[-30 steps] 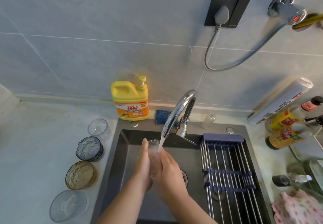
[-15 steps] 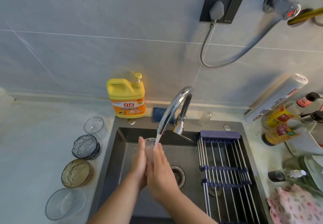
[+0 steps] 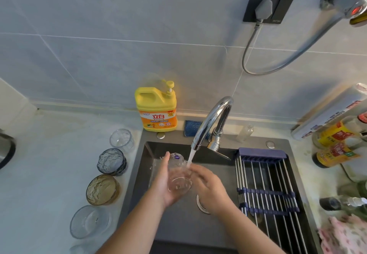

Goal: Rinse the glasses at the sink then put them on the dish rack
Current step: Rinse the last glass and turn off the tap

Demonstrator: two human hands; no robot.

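Note:
My left hand grips a clear glass over the dark sink, tilted with its mouth toward me and a purple sticker on its far base. Water from the chrome faucet runs down onto the glass's right side. My right hand lies against that side with fingers stretched out into the stream, slightly blurred. On the counter to the left stand a clear glass, a blue-grey glass, an amber glass and a wide clear glass. The dish rack spans the sink's right half and holds nothing.
A yellow detergent jug and a blue sponge sit behind the sink. Sauce bottles and a foil roll crowd the right counter, with a pink cloth at the near right. The drain shows below my hands.
Both hands were clasped round the upright glass under the stream. Now the glass is tipped toward me in my left hand and my right hand has slid off to its right side.

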